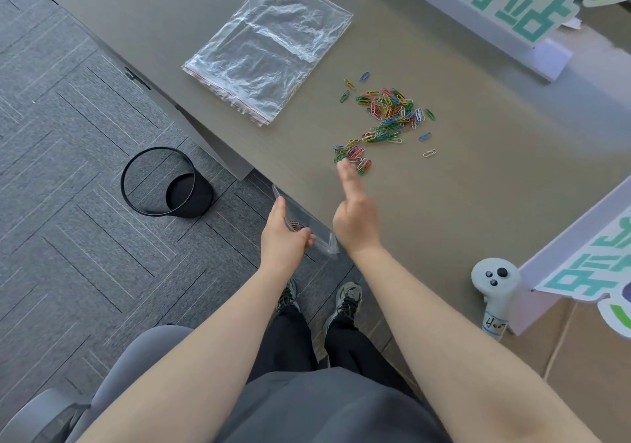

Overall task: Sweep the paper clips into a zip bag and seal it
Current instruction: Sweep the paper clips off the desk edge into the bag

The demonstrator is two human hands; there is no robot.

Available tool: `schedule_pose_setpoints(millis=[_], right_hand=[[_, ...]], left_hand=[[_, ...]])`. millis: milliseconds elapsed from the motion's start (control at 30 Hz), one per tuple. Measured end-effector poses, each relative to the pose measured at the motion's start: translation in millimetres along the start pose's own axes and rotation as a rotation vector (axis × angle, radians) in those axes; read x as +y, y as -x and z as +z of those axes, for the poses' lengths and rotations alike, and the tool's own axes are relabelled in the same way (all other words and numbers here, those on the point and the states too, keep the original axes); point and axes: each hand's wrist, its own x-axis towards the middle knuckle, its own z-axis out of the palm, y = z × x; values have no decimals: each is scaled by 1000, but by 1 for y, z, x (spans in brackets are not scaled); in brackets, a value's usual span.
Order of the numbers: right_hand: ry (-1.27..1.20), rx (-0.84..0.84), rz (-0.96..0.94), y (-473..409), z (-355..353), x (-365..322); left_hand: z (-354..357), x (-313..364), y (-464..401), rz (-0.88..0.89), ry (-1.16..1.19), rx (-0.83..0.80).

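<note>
Colourful paper clips point(386, 118) lie scattered in a loose trail on the grey table point(478, 169). My left hand point(283, 237) grips a clear zip bag point(307, 224) at the table's near edge, its mouth held open against the edge. A few clips show inside the bag. My right hand point(355, 213) stands edge-on on the table, fingers straight, its fingertips touching the near end of the clip trail.
A stack of clear zip bags point(269, 50) lies at the back of the table. A white controller point(495, 289) stands at the right, beside white signs point(587, 272) with green lettering. A black wire bin point(164, 183) sits on the carpet below.
</note>
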Motion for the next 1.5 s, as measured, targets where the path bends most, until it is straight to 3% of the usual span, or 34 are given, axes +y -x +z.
schedule_pose_setpoints(millis=[367,533,1000,1167,1500], right_hand=[[481,-85,142,-80,-35,45],[457,-134,154,-87,-31,51],[400,-220,-141,-39,-2,34],[294,-103,-55,-53,-4,29],[346,-234,-145,-50,15,23]], left_hand=[[4,1,1,2,-86,18],[6,-2,-1,0,-94,32],[10,-3,-3,34,-42,41],[8,-2,-4,29,-37,46],[7,-2,-5,53,-39,37]])
